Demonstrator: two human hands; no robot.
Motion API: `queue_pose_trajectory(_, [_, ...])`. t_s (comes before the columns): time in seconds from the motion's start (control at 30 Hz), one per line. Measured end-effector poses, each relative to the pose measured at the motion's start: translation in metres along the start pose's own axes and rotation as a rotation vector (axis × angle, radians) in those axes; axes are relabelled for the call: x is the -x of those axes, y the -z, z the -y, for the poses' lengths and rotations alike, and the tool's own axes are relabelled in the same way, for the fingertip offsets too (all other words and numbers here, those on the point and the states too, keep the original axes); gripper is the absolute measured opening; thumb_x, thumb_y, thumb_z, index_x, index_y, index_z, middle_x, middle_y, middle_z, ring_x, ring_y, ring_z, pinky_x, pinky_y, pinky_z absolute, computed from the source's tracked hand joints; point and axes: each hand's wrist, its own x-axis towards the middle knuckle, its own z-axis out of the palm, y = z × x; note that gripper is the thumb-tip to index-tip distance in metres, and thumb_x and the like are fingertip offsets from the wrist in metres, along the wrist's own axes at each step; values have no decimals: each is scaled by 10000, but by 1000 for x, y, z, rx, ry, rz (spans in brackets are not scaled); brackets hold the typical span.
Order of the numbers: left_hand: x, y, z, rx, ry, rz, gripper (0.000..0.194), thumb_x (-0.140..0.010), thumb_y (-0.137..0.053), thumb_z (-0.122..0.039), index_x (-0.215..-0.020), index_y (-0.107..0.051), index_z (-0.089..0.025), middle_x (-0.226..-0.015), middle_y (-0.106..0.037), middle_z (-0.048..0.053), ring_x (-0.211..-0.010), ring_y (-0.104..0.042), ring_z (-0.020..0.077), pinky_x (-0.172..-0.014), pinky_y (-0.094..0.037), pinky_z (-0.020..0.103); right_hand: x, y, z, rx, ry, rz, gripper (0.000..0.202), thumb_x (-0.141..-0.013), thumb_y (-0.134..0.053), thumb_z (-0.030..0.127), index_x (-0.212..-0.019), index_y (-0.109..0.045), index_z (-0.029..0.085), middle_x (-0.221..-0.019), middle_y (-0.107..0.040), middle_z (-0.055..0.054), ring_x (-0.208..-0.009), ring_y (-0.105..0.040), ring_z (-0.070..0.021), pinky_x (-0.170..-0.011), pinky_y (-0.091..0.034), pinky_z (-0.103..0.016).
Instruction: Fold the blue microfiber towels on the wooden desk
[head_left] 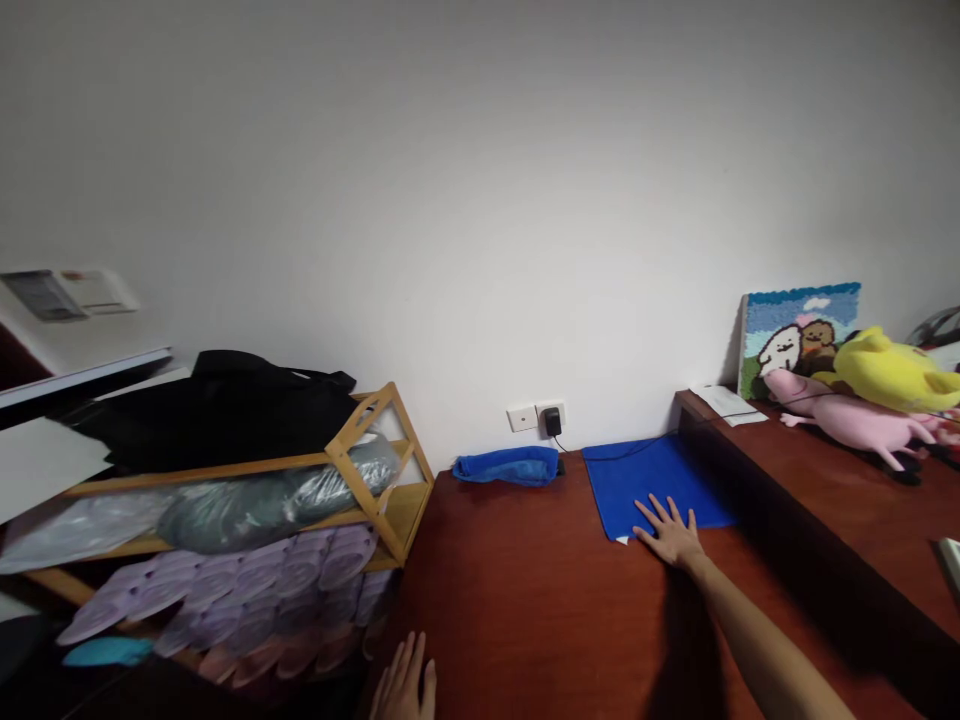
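Note:
A blue cloth (645, 480) lies spread flat on the reddish-brown wooden surface (510, 590), near the wall. On the cloth's front edge rests my right hand (671, 540), fingers spread and palm down, holding nothing. My left hand (405, 685) is at the bottom of the view, by the surface's left edge; its fingers are stretched out and nothing shows in it. Another blue cloth (506, 466), folded into a long strip, lies against the wall to the left of the spread one.
A black plug (553, 421) sits in the wall socket, its cord trailing right. On the higher right-hand surface are a pink plush toy (847, 415), a yellow plush toy (892, 370) and a fluffy picture (799, 330). At left stands a wooden rack (382, 480) holding a black bag (232, 415) and lilac slippers (255, 570).

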Motion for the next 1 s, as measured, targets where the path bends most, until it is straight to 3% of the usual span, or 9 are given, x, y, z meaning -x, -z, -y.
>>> queue_pose_trajectory(0.17, [4, 4, -7, -12, -1, 2, 642, -971, -310, -471, -1468, -598, -185, -1548, -585, 58, -1472, -489, 279, -1243, -399, 483, -4, 3, -6, 2, 12, 42, 711, -956, -281, 763, -1616, -203, 510, -1757, -134, 76, -1611, -53, -341, -1223, -41, -707])
queue_pose_trajectory(0.27, [7, 9, -13, -20, -4, -1, 625, -979, -318, -449, -1476, -591, -185, -1553, -580, 61, -1472, -489, 283, -1246, -392, 490, -2, 7, -3, -5, 5, 49, 710, -961, -326, 729, -1617, -283, 461, -1753, -181, 26, -1601, -95, -381, -1199, -84, -747])
queue_pose_trajectory(0.33, [9, 11, -16, -24, -6, 5, 619, -988, -318, -437, -1485, -580, -179, -1564, -566, 63, -1474, -487, 280, -1245, -394, 486, 1, 12, 10, -1, 34, -24, 661, -992, -314, 639, -1603, -377, 393, -1740, -241, -9, -1596, -129, -374, -1206, -87, -739])
queue_pose_trajectory(0.43, [11, 13, -18, -25, -4, 12, 598, -996, -330, -418, -1499, -567, -197, -1574, -552, 48, -1481, -478, 273, -1251, -384, 488, 2, 23, 52, -12, 197, -147, 579, -1000, -330, 428, -1506, -554, 259, -1686, -371, -73, -1563, -250, -313, -1258, -125, -589])
queue_pose_trajectory(0.57, [13, 13, -18, -25, -1, 15, 582, -1000, -348, -411, -1508, -557, -219, -1582, -538, 28, -1493, -460, 272, -1261, -366, 503, -12, 30, 137, -94, 392, -97, 509, -956, -400, 299, -1385, -665, 231, -1611, -476, -82, -1400, -477, -249, -1170, -330, -377])
queue_pose_trajectory(0.63, [14, 12, -16, -25, -2, 19, 586, -1011, -333, -419, -1508, -558, -205, -1590, -525, 35, -1492, -462, 263, -1254, -380, 484, -26, 27, 178, -113, 402, -84, 499, -976, -373, 286, -1370, -677, 252, -1584, -508, -62, -1340, -526, -225, -1123, -374, -343])
queue_pose_trajectory(0.73, [16, 9, -13, -20, -12, 5, 580, -1021, -325, -412, -1505, -559, -192, -1594, -522, 43, -1482, -476, 257, -1230, -415, 469, -47, 17, 224, -126, 405, -67, 478, -981, -382, 275, -1335, -702, 257, -1581, -513, -67, -1306, -548, -251, -1105, -395, -384])
queue_pose_trajectory(0.9, [18, 1, -5, -21, -41, -70, 549, -1019, -356, -400, -1477, -594, -213, -1554, -576, 47, -1433, -539, 262, -1157, -496, 447, -73, 1, 256, -135, 410, -74, 514, -893, -507, 215, -1378, -675, 231, -1678, -378, -107, -1474, -381, -368, -1187, -292, -539])
queue_pose_trajectory(1.0, [18, -2, -3, -11, -49, -98, 525, -1008, -388, -395, -1454, -621, -247, -1527, -607, 36, -1408, -567, 266, -1135, -516, 442, -88, -3, 262, -170, 435, -81, 553, -849, -535, 185, -1384, -671, 170, -1630, -444, -159, -1498, -361, -363, -1221, -259, -529])
